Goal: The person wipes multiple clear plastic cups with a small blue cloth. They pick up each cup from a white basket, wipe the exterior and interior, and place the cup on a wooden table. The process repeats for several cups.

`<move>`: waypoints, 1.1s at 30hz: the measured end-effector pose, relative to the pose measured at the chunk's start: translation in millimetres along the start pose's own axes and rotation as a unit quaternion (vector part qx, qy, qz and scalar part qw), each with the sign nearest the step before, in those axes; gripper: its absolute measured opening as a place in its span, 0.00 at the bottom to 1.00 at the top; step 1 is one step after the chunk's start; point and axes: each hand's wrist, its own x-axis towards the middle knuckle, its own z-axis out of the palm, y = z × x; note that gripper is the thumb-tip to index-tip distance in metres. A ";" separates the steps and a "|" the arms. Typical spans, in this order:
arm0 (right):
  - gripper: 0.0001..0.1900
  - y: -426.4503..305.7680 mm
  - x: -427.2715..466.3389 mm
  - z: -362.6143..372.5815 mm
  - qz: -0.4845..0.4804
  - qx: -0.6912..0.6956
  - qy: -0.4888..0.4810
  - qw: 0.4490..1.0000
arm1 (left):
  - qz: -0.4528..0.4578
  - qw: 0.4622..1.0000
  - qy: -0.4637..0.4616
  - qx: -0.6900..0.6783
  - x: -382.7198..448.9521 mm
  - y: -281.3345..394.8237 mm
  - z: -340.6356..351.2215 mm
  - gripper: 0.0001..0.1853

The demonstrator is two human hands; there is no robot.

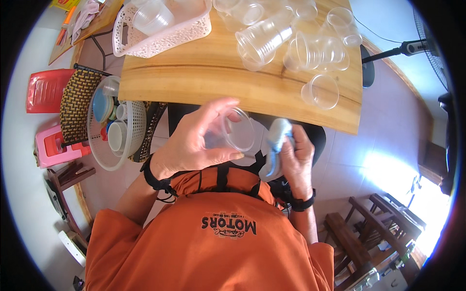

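My left hand (193, 136) is wrapped around a clear plastic cup (238, 131), its round mouth turned to the right. To the right, apart from the cup, my right hand (296, 156) grips a folded cloth (275, 145), pale grey with blue. Both hands are over my lap, just before the near edge of the wooden table (189, 85). On that table one clear cup (320, 91) lies by itself near the right corner. Behind it are several more clear plastic cups (262, 40), some nested in stacks lying on their sides.
A pink perforated basket (164, 43) with stacked clear containers (153, 18) stands at the table's back left. A white laundry-style basket (136, 127) of dishes rests left, by a woven chair (80, 105). A standing fan (411, 47) is at right; wooden stools (349, 240) lie lower right.
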 end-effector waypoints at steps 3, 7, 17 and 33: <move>0.18 -14.2 3.0 -11.1 -0.027 -0.047 -0.027 0.998 | 0.036 0.982 -0.052 0.176 5.2 2.4 3.5 0.44; 0.35 -7.3 13.2 3.4 -0.054 -0.202 -0.209 0.955 | 0.093 0.968 -0.110 0.206 11.8 3.0 22.4 0.47; 0.40 22.0 19.8 24.1 -0.193 -0.319 -0.115 0.921 | -0.072 0.986 -0.114 0.101 2.7 -14.7 36.5 0.50; 0.24 -0.9 23.1 26.8 -0.121 -0.215 -0.073 0.966 | -0.207 0.949 -0.181 -0.153 -0.5 -28.9 40.8 0.30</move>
